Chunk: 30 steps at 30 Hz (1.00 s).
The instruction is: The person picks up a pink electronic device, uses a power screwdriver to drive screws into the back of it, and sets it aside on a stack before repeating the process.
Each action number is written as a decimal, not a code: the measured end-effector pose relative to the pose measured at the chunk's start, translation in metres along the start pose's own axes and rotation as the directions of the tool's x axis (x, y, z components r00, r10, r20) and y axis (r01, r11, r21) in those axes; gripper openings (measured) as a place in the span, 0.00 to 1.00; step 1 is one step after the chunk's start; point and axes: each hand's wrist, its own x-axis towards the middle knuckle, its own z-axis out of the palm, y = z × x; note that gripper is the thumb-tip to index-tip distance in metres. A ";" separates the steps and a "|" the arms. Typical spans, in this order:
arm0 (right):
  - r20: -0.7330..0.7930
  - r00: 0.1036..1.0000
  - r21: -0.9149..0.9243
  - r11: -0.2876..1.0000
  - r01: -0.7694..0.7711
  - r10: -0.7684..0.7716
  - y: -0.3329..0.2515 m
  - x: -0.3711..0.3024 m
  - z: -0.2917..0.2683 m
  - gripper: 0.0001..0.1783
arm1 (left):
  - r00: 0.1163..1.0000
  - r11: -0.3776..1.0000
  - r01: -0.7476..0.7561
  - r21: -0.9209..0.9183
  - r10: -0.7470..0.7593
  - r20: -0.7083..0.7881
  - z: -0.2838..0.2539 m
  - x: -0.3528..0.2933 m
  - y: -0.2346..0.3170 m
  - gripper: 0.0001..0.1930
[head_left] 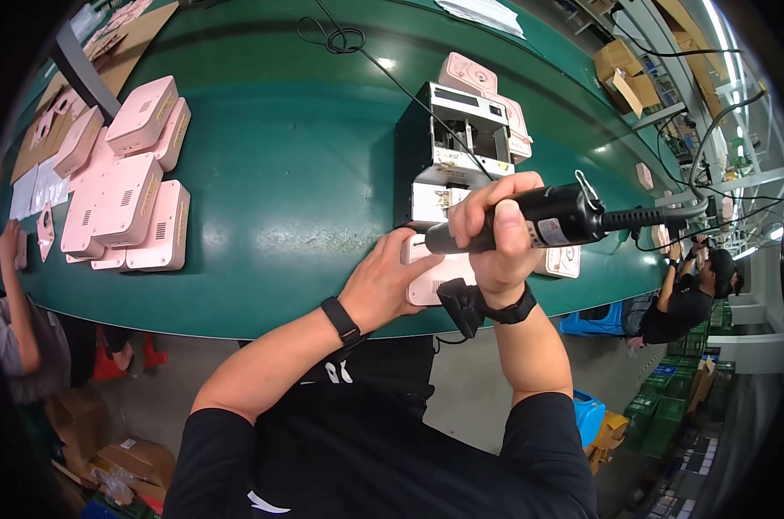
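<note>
Around the black electric screwdriver (556,216), the fingers of my right hand (504,233) are closed, with the tool lying almost level and its thin bit pointing left. The bit's tip is over the upper corner of a pale pink plastic case (435,278); whether it touches a screw is too small to tell. My left hand (377,278) grips the left side of that case, thumb on its top face, holding it against the green table. Part of the case is hidden by my right hand and wrist. Just beyond stands a black and white screw feeder (461,130).
Pink cases (128,199) are stacked at the left; more pink parts (470,73) lie behind the feeder. A cable (379,65) crosses the green table (279,173). Another cord (669,212) leaves the screwdriver rightward. Co-workers (682,294) sit at both sides.
</note>
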 end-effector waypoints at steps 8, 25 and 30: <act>-0.104 0.995 0.004 1.000 0.001 0.000 -0.002 -0.002 -0.001 0.10 | 1.000 1.000 -0.017 -0.021 0.017 0.001 -0.003 0.001 0.004 0.37; -0.218 0.976 -0.143 0.989 -0.040 0.008 -0.037 0.003 -0.035 0.14 | 0.997 0.991 0.079 0.107 -0.075 -0.035 -0.038 -0.019 -0.012 0.40; -0.175 0.984 -0.065 0.998 0.010 -0.022 -0.047 -0.038 -0.040 0.14 | 0.996 0.991 0.083 0.107 -0.078 -0.053 -0.031 -0.015 -0.009 0.41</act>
